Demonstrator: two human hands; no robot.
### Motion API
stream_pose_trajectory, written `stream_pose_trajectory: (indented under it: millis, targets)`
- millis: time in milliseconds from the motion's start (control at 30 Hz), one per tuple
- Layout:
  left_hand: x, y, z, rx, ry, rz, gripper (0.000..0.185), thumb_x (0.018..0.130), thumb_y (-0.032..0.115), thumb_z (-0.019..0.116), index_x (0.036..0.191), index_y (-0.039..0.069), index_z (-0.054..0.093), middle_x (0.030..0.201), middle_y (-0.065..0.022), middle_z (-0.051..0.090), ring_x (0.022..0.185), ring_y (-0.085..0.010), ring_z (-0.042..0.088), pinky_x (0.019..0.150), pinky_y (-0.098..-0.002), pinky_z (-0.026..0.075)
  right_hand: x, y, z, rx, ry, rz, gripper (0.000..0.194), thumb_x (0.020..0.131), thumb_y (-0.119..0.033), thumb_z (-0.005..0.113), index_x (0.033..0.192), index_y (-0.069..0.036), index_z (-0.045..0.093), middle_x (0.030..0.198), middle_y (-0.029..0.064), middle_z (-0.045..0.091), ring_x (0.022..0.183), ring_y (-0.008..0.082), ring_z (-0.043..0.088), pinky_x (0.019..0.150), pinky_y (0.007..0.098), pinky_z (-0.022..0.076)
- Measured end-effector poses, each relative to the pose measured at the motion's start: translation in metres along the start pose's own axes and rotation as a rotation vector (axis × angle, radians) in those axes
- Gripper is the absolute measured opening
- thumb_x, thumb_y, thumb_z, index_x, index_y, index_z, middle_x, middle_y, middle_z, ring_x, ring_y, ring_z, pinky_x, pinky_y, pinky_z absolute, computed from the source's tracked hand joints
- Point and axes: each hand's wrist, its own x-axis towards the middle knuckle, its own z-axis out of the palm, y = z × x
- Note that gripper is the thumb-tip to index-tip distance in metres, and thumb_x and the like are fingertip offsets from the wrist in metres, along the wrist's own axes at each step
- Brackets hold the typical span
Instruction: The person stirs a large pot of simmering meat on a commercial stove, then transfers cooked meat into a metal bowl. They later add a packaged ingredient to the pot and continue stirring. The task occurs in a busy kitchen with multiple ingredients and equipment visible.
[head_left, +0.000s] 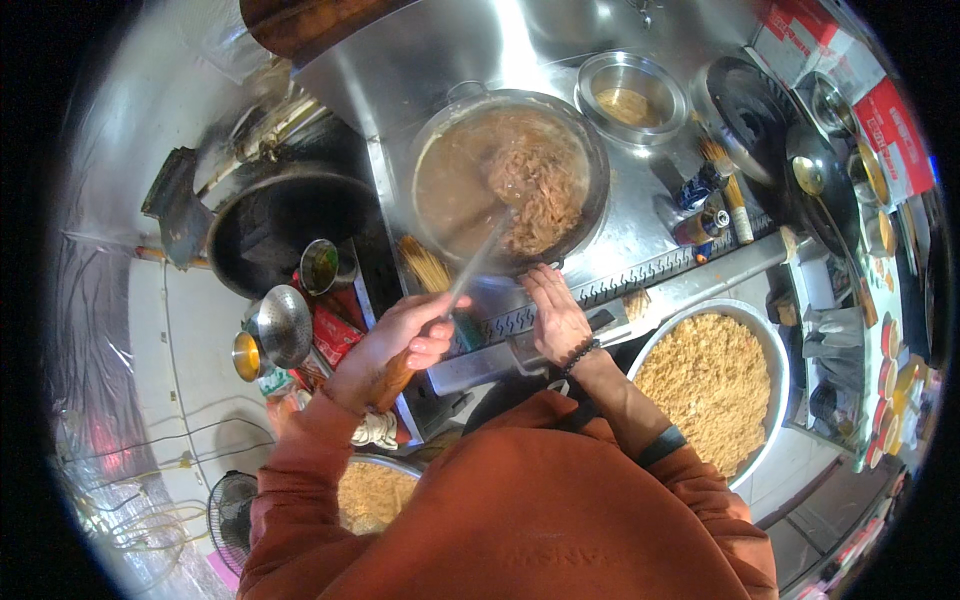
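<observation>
A large wok (600, 180) on the steel stove holds brown liquid with a heap of shredded food (544, 199) on its right side. My left hand (416, 330) grips the handle of a long metal cooking utensil (480, 259); its far end dips into the wok by the heap and is hidden there. At the wok's near rim, my right hand (555, 315), with a dark bead bracelet at the wrist, rests its fingertips by the rim or its handle; whether it grips anything cannot be told.
Lidless steel pot (634, 97) behind the wok at right; bottles (701, 225) and bamboo brushes right of it. A wide basin of yellowish crumbly food (705, 390) stands near right. A big dark wok (292, 225), a perforated ladle (283, 326) and small bowls lie left.
</observation>
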Motion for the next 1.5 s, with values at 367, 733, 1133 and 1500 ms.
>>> stream_pose_trajectory:
  millis: [367,733,1133,1500]
  targets:
    - [-0.056,0.033,0.01,0.775,0.217,0.093,0.021,0.111,0.027,0.054,0.11,0.006,0.055,0.067,0.0009,0.05,0.047,-0.007,0.046,0.042,-0.0237,0.04,0.002,0.0,-0.004,0.0,-0.01,0.01,0.067,0.074,0.011,0.058,0.141,0.005,0.053,0.143,0.0251,0.055,0.145,0.0425,0.044,0.128,0.0523,0.0308]
    - [-0.047,-0.032,-0.043,1.783,0.429,0.319,0.058,0.105,0.021,0.061,0.153,-0.005,0.041,0.086,-0.0282,0.069,0.075,-0.0409,0.073,0.066,-0.0502,0.057,0.003,0.003,-0.002,-0.046,-0.038,-0.027,0.076,0.063,0.008,0.072,0.137,0.009,0.055,0.143,0.0302,0.055,0.144,0.0464,0.045,0.127,0.0547,0.0303]
    - [0.035,-0.078,-0.096,2.397,0.839,0.549,0.074,0.083,0.011,0.067,0.152,-0.008,0.045,0.075,-0.0107,0.067,0.055,-0.0201,0.07,0.049,-0.0334,0.058,0.007,-0.007,0.0,-0.011,-0.012,0.01,0.064,0.075,0.012,0.055,0.138,0.005,0.054,0.144,0.0262,0.054,0.146,0.0451,0.043,0.127,0.0561,0.0299]
    - [0.086,-0.032,-0.076,1.86,0.778,0.355,0.064,0.097,0.014,0.06,0.153,-0.008,0.039,0.087,-0.0298,0.073,0.08,-0.0416,0.077,0.072,-0.0489,0.063,0.007,-0.012,0.007,-0.048,0.002,0.032,0.061,0.076,0.011,0.055,0.137,0.005,0.055,0.142,0.0274,0.056,0.144,0.0456,0.046,0.126,0.0546,0.032]
